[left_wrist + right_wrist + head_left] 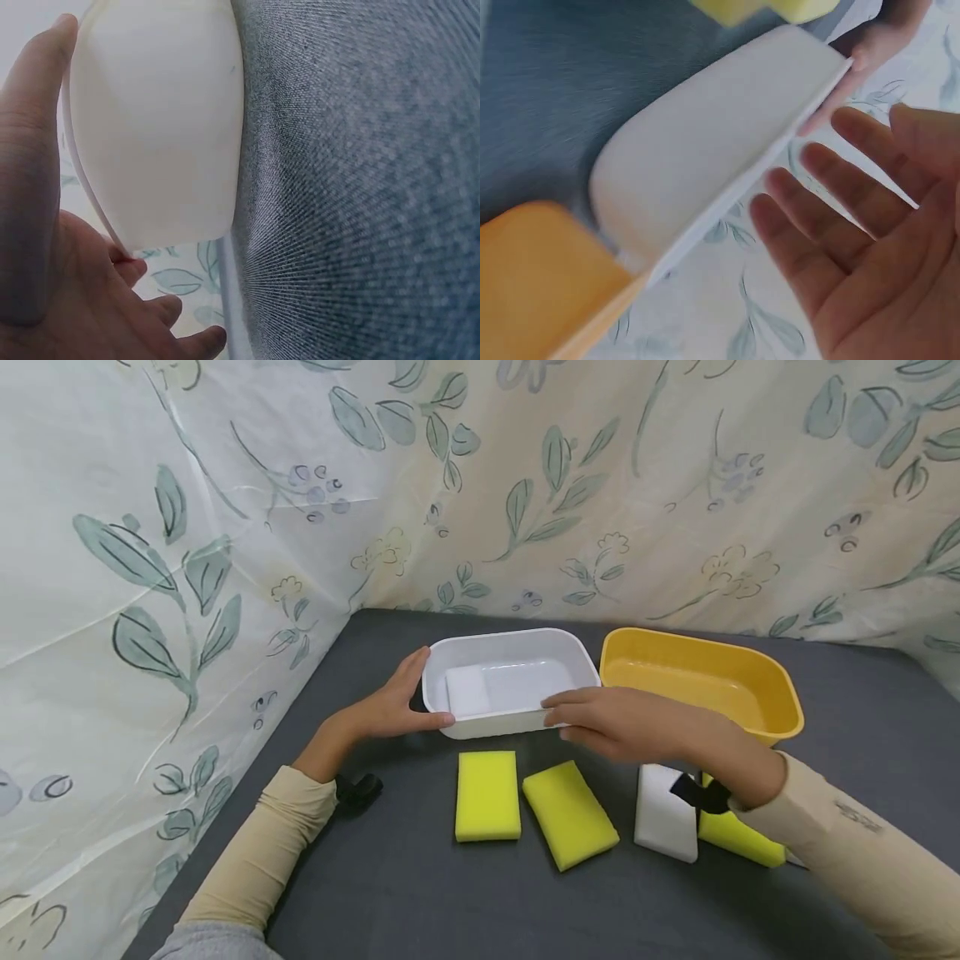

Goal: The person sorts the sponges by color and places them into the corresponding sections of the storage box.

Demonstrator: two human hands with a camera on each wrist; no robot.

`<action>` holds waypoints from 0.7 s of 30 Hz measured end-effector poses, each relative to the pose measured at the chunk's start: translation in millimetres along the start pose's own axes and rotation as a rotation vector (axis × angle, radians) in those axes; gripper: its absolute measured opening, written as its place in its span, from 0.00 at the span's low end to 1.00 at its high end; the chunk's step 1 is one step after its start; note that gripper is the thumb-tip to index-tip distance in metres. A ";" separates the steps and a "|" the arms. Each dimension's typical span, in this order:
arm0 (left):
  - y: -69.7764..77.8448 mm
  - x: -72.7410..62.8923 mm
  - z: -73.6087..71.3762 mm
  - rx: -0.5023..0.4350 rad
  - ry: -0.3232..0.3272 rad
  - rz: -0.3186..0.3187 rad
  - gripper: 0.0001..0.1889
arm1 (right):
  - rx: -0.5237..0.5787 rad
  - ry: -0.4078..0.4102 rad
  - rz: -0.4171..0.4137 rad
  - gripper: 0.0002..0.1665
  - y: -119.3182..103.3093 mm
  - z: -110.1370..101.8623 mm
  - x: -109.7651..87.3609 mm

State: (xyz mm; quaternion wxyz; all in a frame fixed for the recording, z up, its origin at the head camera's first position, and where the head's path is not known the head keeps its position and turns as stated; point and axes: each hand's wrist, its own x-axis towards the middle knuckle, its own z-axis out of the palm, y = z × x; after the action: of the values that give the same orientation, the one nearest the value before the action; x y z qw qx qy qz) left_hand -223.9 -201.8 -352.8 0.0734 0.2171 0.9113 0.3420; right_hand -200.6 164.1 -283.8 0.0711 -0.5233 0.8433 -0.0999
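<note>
A white plastic tub (pixel 517 721) stands on the dark table with one white sponge (pixel 468 690) inside at its left end. My left hand (pixel 386 703) holds the tub's front left corner, thumb along the front rim and fingers round the left end. In the left wrist view the thumb (pixel 34 97) lies against the rim. My right hand (pixel 622 720) hovers by the front right rim, fingers extended and holding nothing. The right wrist view shows those fingers (pixel 840 202) spread and apart from the tub.
A yellow tub (pixel 697 668) stands right of the white one. In front lie two yellow sponges, one straight (pixel 487 796) and one angled (pixel 572 814). Further right are a white sponge (pixel 665 818) and another yellow sponge (pixel 738 839), partly hidden by my right arm. A patterned curtain (pixel 555 527) hangs behind.
</note>
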 end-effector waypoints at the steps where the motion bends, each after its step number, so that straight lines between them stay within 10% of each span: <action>1: 0.3 0.0 0.1 0.002 -0.002 -0.002 0.63 | -0.002 -0.002 0.010 0.19 -2.0 0.5 -13.8; 11: 0.0 -1.7 -3.4 0.026 0.006 -0.017 0.63 | 0.060 -0.133 0.368 0.34 -13.6 19.3 -108.4; 21: 1.7 -1.5 0.1 0.037 0.007 -0.002 0.62 | 0.040 -0.042 0.334 0.31 -13.7 54.2 -121.3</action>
State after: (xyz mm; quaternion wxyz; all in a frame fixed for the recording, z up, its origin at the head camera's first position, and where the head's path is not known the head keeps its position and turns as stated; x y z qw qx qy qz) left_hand -221.9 -201.3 -351.8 0.0668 0.2162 0.9181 0.3255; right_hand -122.9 261.9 -331.1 0.1148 -0.3763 0.9147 -0.0923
